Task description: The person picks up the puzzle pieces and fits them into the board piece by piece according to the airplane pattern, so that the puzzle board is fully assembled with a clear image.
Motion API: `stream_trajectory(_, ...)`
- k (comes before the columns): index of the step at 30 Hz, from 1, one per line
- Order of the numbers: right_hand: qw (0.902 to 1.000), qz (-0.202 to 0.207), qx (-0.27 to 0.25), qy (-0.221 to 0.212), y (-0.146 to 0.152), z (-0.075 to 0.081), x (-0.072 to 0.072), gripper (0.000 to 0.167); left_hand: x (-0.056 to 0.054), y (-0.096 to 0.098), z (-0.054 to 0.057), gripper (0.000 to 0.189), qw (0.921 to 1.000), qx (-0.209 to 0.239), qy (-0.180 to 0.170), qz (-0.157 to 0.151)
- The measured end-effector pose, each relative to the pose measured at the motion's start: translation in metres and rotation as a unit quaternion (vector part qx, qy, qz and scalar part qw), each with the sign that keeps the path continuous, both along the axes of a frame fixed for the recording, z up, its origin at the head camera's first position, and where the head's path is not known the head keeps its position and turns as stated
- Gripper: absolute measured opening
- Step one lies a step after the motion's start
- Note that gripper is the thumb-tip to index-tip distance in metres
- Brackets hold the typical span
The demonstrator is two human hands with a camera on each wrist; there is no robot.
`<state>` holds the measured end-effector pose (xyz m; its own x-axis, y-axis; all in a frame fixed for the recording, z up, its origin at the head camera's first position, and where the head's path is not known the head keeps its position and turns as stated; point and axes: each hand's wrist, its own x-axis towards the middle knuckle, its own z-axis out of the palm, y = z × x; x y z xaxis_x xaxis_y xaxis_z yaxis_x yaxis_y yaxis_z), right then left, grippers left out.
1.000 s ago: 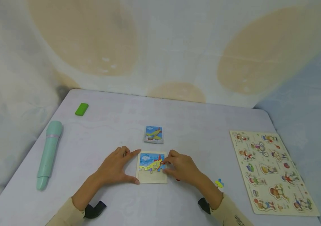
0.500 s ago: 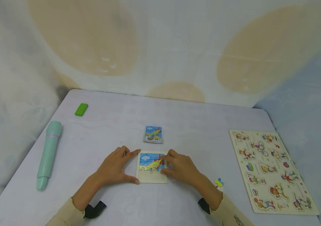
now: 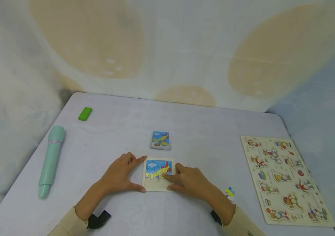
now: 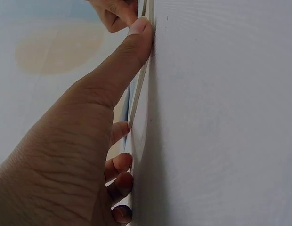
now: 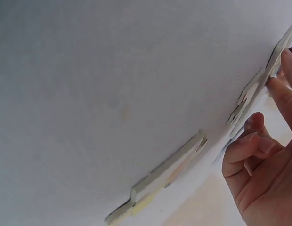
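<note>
A small wooden jigsaw tray [image 3: 157, 187] lies in the middle of the table, its upper part filled with joined airplane puzzle pieces [image 3: 153, 166]. Along its left side my left hand [image 3: 119, 173] spreads thumb and index finger to two corners, steadying it. In the left wrist view the thumb [image 4: 129, 44] presses the tray's edge. My right hand [image 3: 192, 179] points its index finger onto the pieces near the airplane's lower right, thumb at the tray's right edge. Its other fingers are curled in the right wrist view. A loose puzzle piece [image 3: 229, 192] lies beside the right forearm.
Behind the tray lies an airplane picture card [image 3: 160, 140]. On the right is a large wooden board [image 3: 286, 180] of cartoon figures. A mint-green tube-shaped object [image 3: 51, 160] and a green block [image 3: 85, 114] are at the left. More pieces [image 5: 242, 101] lie near the tray.
A piece the right hand held at the tray's right side now sits among the others. That hand has shifted slightly down, its index finger moving left onto the pieces. The left hand has stayed put.
</note>
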<state>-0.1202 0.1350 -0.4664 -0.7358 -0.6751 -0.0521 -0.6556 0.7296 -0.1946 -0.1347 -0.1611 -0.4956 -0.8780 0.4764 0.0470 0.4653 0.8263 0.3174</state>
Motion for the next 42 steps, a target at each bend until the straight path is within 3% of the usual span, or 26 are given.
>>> stream_trajectory(6,0.9981,-0.025,-0.047,-0.031,0.004,0.004,0.0,0.05,0.0,0.0,-0.001,0.115,1.0,-0.001,0.003,0.0)
stream_trajectory(12,0.9887,-0.086,-0.103,-0.067,0.019,0.007,0.002,0.06,0.001,0.0,0.0,0.115,1.0,0.001,0.002,0.001)
stream_trajectory(20,0.9804,-0.102,-0.15,-0.076,0.041,0.006,0.005,0.05,0.001,0.0,0.0,0.115,1.0,-0.002,0.002,0.001)
stream_trajectory(35,0.9782,-0.108,-0.132,-0.119,0.044,0.0,0.008,0.049,0.001,0.0,0.0,0.114,1.0,0.001,0.001,0.002)
stream_trajectory(42,0.9796,-0.104,-0.133,-0.108,0.043,-0.002,0.008,0.044,0.001,0.001,0.002,0.114,1.0,0.0,0.001,0.0)
